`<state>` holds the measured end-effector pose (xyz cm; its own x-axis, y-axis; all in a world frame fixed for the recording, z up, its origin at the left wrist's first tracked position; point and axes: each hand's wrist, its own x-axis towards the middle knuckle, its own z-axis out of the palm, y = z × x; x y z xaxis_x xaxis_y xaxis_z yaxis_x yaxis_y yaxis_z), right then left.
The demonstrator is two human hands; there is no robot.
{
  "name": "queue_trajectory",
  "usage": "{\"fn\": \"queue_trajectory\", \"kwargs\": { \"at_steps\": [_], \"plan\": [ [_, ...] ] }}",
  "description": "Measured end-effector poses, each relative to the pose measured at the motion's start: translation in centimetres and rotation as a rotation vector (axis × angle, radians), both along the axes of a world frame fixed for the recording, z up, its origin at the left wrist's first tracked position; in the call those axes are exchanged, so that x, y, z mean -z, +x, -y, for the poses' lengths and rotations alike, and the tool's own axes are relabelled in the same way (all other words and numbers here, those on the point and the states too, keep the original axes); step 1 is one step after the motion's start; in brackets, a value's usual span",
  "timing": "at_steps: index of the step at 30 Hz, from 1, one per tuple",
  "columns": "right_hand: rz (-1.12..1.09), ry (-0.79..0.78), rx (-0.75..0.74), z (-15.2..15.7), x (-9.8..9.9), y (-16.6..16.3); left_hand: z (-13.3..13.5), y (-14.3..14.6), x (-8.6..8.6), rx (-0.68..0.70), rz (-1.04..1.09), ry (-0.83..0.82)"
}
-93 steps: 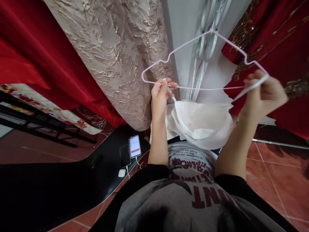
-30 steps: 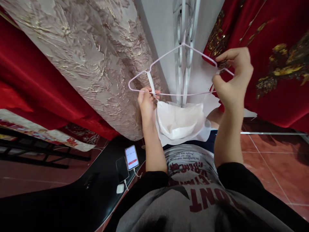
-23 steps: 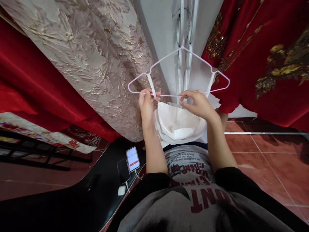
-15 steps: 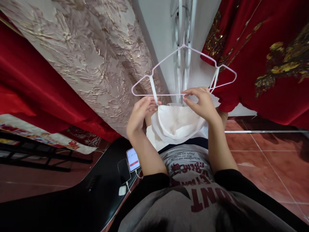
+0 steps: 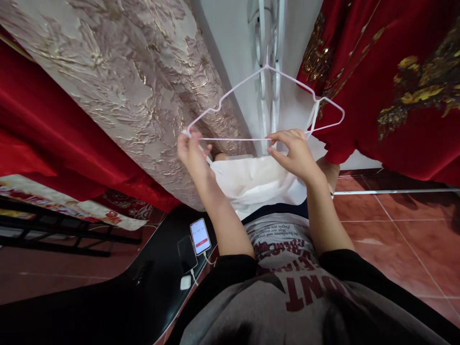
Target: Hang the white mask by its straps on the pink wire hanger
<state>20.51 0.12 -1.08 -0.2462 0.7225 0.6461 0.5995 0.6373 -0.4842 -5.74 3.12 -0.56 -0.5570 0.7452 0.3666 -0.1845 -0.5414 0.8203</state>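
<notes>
A pale pink clothes hanger (image 5: pixel 244 85) is held upright before me, its hook toward the white rack. My right hand (image 5: pixel 296 155) pinches the hanger's bottom bar near its middle. At the hanger's left corner, my left hand (image 5: pixel 194 155) has a white strap (image 5: pixel 185 132) between thumb and fingers; some of its fingertips are blurred. Another white strap (image 5: pixel 314 116) loops over the notch on the hanger's right side. Both straps appear to belong to the white garment (image 5: pixel 247 179) spread over my lap, partly covered by the right hand.
A pink embossed fabric (image 5: pixel 136 86) hangs at the left, and a red garment with gold sequins (image 5: pixel 359 96) at the right. White rack poles (image 5: pixel 264 91) stand behind the hanger. Two phones, one a lit phone (image 5: pixel 200 235), lie on a black surface (image 5: pixel 118 297).
My left hand has moved left and up to the hanger's corner, drawing the left strap out of its notch. The garment has spread wider. My right hand keeps its pinch on the bar.
</notes>
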Motion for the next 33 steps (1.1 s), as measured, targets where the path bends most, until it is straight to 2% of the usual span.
{"fn": "queue_trajectory", "kwargs": {
  "at_steps": [2,4,6,8,9,11,13,15,18,21,24,27,31,33],
  "plan": [
    [-0.046,0.023,-0.056,0.5,-0.2,-0.4,0.0,1.4,1.1,0.142,-0.088,-0.033],
    [-0.188,0.112,-0.040,0.8,-0.2,-0.2,0.1,3.1,1.3,0.244,-0.111,-0.011],
    [-0.411,0.238,0.115,0.6,0.2,0.9,0.3,4.4,1.2,0.274,-0.077,0.002],
    [-0.606,0.299,0.332,-0.3,0.7,2.8,0.5,5.1,0.9,0.293,-0.037,0.000],
    [-0.631,0.248,0.384,-0.9,1.0,3.8,0.6,5.2,0.8,0.301,-0.018,-0.001],
    [-0.633,0.074,0.380,-2.0,1.3,5.4,0.7,5.3,0.6,0.310,0.022,0.004],
    [-0.608,-0.084,0.276,-2.8,1.2,6.0,0.8,5.3,0.5,0.304,0.061,0.006],
    [-0.597,-0.138,0.150,-3.4,0.6,5.7,0.9,5.3,0.4,0.303,0.087,0.002],
    [-0.652,-0.049,0.052,-4.3,-0.6,5.2,0.8,5.3,0.5,0.344,0.110,0.006],
    [-0.746,0.039,0.040,-5.6,-1.1,6.4,0.8,5.2,0.8,0.408,0.117,0.019],
    [-0.846,0.145,0.070,-6.7,-0.3,8.8,0.8,5.0,0.9,0.428,0.119,0.039],
    [-0.932,0.362,0.170,-6.1,0.8,9.9,0.8,4.8,0.9,0.429,0.118,0.045],
    [-0.952,0.600,0.345,-2.9,0.5,6.3,0.7,5.3,0.9,0.441,0.116,-0.003],
    [-0.746,0.446,0.271,-1.3,-0.2,3.6,0.8,5.7,1.0,0.436,0.111,-0.034]
  ]
}}
